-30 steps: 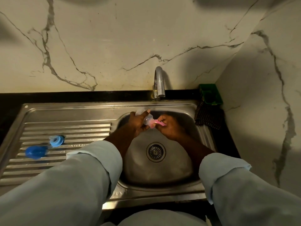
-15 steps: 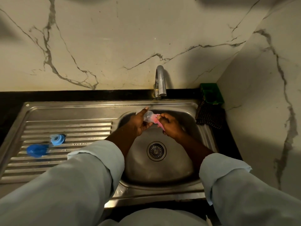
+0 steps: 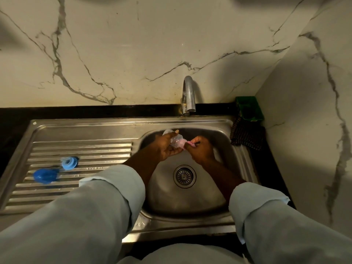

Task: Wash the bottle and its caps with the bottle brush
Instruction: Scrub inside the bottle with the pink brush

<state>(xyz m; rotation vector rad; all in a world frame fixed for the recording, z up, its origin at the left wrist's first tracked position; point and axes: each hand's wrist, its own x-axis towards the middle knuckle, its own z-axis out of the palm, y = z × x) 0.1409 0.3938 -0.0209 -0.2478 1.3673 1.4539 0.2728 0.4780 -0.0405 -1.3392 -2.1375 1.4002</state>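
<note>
My left hand (image 3: 164, 147) holds a small clear bottle (image 3: 176, 141) over the back of the steel sink basin (image 3: 190, 199), thumb on top and fingers curled beneath it. My right hand (image 3: 201, 150) grips the pink bottle brush (image 3: 187, 143) by its handle, and the brush head sits at or in the bottle's mouth. Two blue caps lie on the ribbed drainboard at the left: a round lighter one (image 3: 69, 163) and a darker one (image 3: 44, 175) in front of it.
The chrome tap (image 3: 188, 96) stands just behind the basin, above my hands. A green holder (image 3: 249, 108) and a dark dotted cloth (image 3: 246, 136) sit in the right corner. The drain strainer (image 3: 184, 176) lies below my hands. Marble walls close the back and right.
The bottle and brush have turned slightly in my hands, staying over the back of the basin. My right hand has shifted a little up and to the right along the brush handle.
</note>
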